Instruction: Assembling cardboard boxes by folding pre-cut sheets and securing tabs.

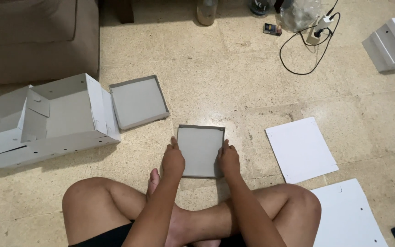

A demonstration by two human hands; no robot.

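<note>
Far to my left on the speckled stone floor (234,77) stands a large white cardboard box with its flaps open (46,119), and just beside it lies a shallow grey cardboard tray (139,101). I sit cross-legged, and right in front of my feet rests a second small square grey cardboard tray (200,150). My left hand (173,161) presses flat against its left wall, fingers stretched out, no closed grip. My right hand (229,159) does the same on the right wall, so the tray sits pinched between my palms. Further right lie two flat white cardboard sheets (301,149), well apart from the tray.
</note>
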